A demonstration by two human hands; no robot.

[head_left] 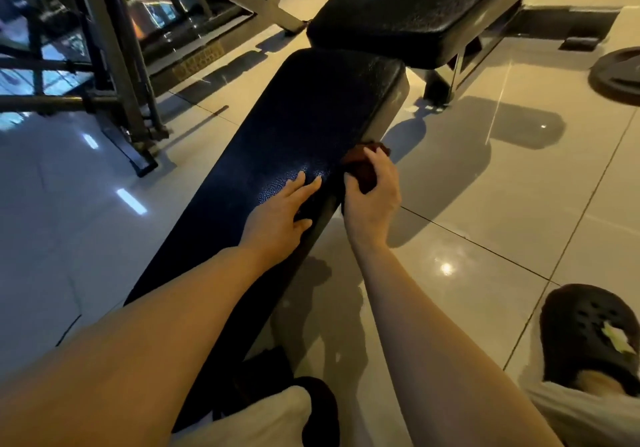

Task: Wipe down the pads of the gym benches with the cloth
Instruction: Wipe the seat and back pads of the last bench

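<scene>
Head view: right hand (372,200) fingers clenched around cloth (363,166) at long pad (294,127) right edge, mid-frame. Left hand (280,218) flat, released, bracing. Risk: cloth slips off edge, side face missed.

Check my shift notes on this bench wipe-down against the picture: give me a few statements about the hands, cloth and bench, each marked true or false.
1. The right hand grips the cloth. True.
2. The cloth lies on the middle of the long pad's top. False: it is at the right edge of the long pad.
3. The left hand rests flat on the long pad, fingers straight. True.
4. The left hand holds a second cloth. False: it holds nothing.
5. A weight plate lies on the floor to the right. True.
6. The cloth is white. False: it is dark reddish-brown.
</scene>
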